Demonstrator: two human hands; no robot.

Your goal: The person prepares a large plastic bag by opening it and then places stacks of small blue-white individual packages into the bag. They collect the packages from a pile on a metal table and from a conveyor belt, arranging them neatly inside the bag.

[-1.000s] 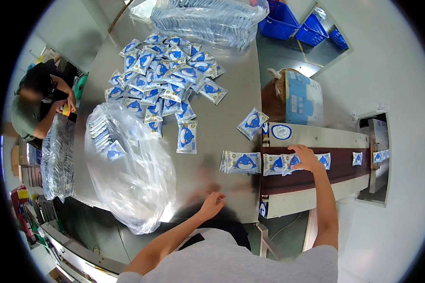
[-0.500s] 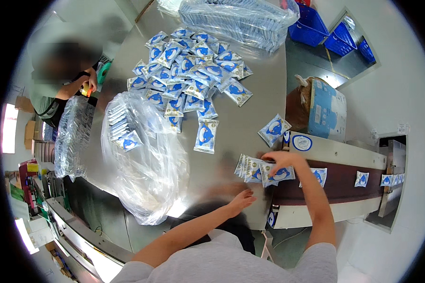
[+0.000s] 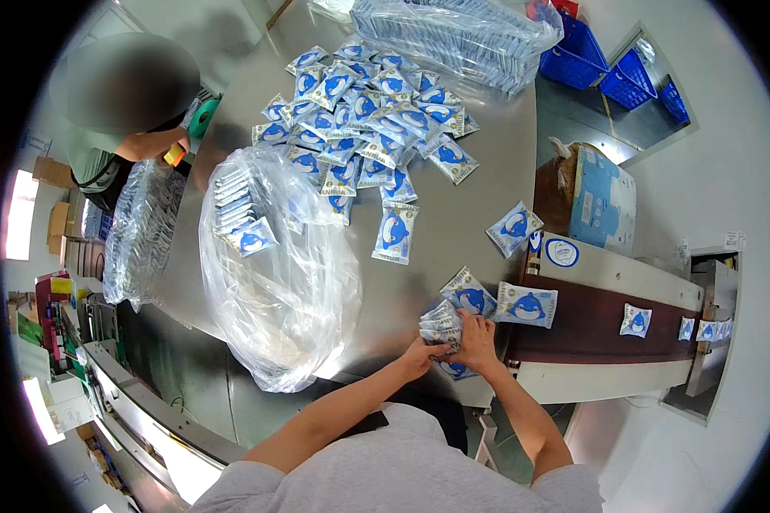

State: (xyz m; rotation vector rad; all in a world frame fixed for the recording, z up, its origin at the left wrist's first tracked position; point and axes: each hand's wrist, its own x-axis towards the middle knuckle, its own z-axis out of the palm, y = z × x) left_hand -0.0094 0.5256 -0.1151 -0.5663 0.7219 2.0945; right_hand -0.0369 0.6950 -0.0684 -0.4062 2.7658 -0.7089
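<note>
Both hands clamp one stack of sachets point(image 3: 443, 323) at the table point(image 3: 488, 184) edge, just beside the belt point(image 3: 595, 329): right hand point(image 3: 477, 340) fingers over the top, left hand point(image 3: 421, 354) pinching the near end. Best to square the edges and grip evenly, so none fans loose toward the open bag point(image 3: 282, 282)

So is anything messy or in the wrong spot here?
A bit messy. The pile of blue-and-white packets sprawls loose, overlapping at all angles on the metal table. One packet lies alone below it, another sits at the table's edge. Nothing looks torn or spilled.
</note>
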